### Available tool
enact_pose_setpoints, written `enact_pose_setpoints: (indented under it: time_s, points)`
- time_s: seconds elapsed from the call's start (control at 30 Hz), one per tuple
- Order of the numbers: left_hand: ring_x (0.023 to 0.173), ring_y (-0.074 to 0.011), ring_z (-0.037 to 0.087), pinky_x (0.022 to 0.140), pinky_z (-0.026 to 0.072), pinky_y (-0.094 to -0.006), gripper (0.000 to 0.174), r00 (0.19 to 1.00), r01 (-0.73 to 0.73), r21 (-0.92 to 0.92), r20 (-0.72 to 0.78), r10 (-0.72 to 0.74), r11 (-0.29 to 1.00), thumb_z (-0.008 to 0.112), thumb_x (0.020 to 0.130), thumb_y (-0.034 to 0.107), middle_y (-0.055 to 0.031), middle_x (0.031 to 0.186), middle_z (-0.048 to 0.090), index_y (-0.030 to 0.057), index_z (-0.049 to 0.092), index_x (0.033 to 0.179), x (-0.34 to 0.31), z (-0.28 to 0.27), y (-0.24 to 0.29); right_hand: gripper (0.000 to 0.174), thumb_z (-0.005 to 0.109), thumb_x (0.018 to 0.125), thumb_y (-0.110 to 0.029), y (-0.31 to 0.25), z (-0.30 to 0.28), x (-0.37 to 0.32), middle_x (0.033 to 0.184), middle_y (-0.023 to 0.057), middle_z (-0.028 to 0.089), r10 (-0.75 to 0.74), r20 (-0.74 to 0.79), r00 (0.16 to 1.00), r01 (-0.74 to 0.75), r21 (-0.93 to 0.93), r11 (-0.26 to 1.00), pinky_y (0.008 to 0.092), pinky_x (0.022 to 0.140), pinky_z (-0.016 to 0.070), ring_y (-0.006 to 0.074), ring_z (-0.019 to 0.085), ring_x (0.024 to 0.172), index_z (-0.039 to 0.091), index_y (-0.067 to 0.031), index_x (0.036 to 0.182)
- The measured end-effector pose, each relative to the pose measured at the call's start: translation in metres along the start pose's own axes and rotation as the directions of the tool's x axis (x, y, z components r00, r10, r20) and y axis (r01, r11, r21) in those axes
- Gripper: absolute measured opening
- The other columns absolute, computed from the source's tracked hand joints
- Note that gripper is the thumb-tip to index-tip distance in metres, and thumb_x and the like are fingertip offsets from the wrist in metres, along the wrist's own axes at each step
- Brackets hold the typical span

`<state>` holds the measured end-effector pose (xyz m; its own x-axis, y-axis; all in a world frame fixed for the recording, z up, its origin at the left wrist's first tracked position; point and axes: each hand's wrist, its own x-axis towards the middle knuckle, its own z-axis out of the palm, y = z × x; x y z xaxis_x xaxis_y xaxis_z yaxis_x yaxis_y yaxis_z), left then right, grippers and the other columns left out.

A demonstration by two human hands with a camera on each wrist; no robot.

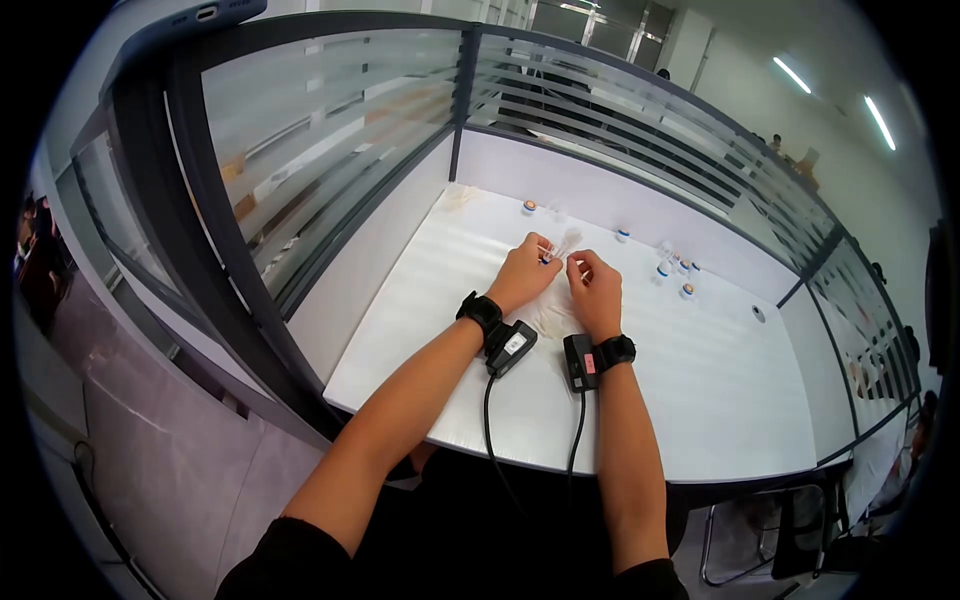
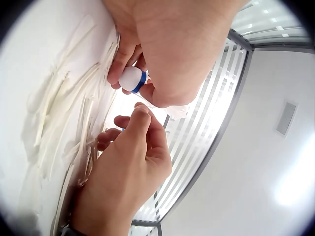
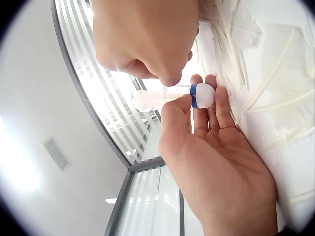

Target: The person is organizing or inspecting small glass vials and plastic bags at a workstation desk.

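A shuttlecock's white rounded base with a blue band point(image 3: 203, 96) is held between the thumb and fingers of my left hand point(image 1: 520, 275). Pale feathers point(image 3: 150, 100) stick out from the banded end, pointing away from the palm. Close above it, my right hand point(image 1: 597, 295) has its thumb and fingertips together at a thin pale feather shaft, partly hidden by the fingers. Both hands are over the white table. Loose feathers with long stripped quills point(image 2: 54, 113) lie under and beside the hands.
Several more shuttlecocks with blue bands stand toward the back, one at the left point(image 1: 529, 207), one mid-table point(image 1: 623, 235), and a group at the right point(image 1: 687, 291). Pale feathers point(image 1: 460, 197) lie in the back left corner. Partition walls point(image 1: 640, 200) with striped glass enclose the table point(image 1: 700, 400).
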<state>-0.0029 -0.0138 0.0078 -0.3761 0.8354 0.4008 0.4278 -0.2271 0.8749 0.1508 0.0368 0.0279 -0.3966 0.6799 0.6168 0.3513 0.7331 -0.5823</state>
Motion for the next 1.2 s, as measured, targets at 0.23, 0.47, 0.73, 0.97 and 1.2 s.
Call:
enact_pose_setpoints:
  time_s: [0.23, 0.47, 0.73, 0.97, 1.2]
  points:
    - [0.097, -0.0342, 0.072, 0.088, 0.0559, -0.0395, 0.047, 0.999, 0.038, -0.056, 0.0, -0.038, 0.998, 0.07, 0.088, 0.028, -0.0235, 0.108, 0.072, -0.0048, 0.057, 0.118, -0.001, 0.0, 0.0002, 0.013, 0.07, 0.094, -0.016, 0.0022, 0.0032, 0.0003, 0.072, 0.0111, 0.068, -0.049, -0.041, 0.998, 0.05, 0.03, 0.998, 0.035, 0.058, 0.0485, 0.0205, 0.06, 0.059, 0.073, -0.0038, 0.099]
    - [0.098, -0.0333, 0.071, 0.088, 0.0557, -0.0393, 0.047, 0.999, 0.05, -0.059, 0.01, -0.05, 0.997, 0.07, 0.087, 0.027, -0.0231, 0.109, 0.071, -0.0048, 0.057, 0.119, -0.0012, -0.0014, 0.0023, 0.015, 0.069, 0.094, -0.021, 0.0009, 0.0013, 0.0003, 0.077, 0.0129, 0.071, -0.007, -0.004, 1.0, 0.007, 0.002, 1.0, 0.0402, 0.063, 0.0532, 0.0288, 0.069, 0.065, 0.073, -0.0071, 0.099]
    - [0.078, -0.0179, 0.07, 0.072, 0.0568, -0.0311, 0.042, 1.0, 0.011, -0.025, 0.008, -0.011, 1.0, 0.068, 0.093, 0.02, -0.0166, 0.103, 0.07, -0.0065, 0.053, 0.122, 0.0006, 0.0004, -0.0024, 0.015, 0.07, 0.094, -0.021, 0.0002, 0.0008, 0.0003, 0.077, 0.013, 0.071, 0.004, 0.0, 1.0, -0.004, -0.003, 1.0, 0.0401, 0.063, 0.0532, 0.0289, 0.069, 0.066, 0.074, -0.0072, 0.099]
    - [0.079, -0.0179, 0.07, 0.072, 0.0569, -0.031, 0.043, 1.0, 0.003, -0.019, 0.018, -0.002, 1.0, 0.067, 0.093, 0.021, -0.0165, 0.103, 0.07, -0.007, 0.053, 0.123, 0.0001, -0.0006, -0.0015, 0.013, 0.07, 0.094, -0.014, 0.0041, 0.0041, 0.0004, 0.071, 0.0112, 0.069, -0.069, -0.043, 0.997, 0.07, 0.016, 0.997, 0.0324, 0.057, 0.0478, 0.018, 0.059, 0.056, 0.072, -0.0026, 0.099]
    - [0.08, -0.0183, 0.07, 0.072, 0.0573, -0.0309, 0.042, 1.0, 0.008, -0.026, 0.015, -0.008, 1.0, 0.068, 0.094, 0.021, -0.0173, 0.105, 0.07, -0.0068, 0.053, 0.122, -0.0005, -0.0007, -0.0002, 0.013, 0.07, 0.094, -0.014, 0.0032, 0.0033, 0.0002, 0.07, 0.0108, 0.068, -0.062, -0.035, 0.997, 0.062, 0.022, 0.998, 0.0322, 0.057, 0.0477, 0.0175, 0.059, 0.056, 0.073, -0.0023, 0.098]
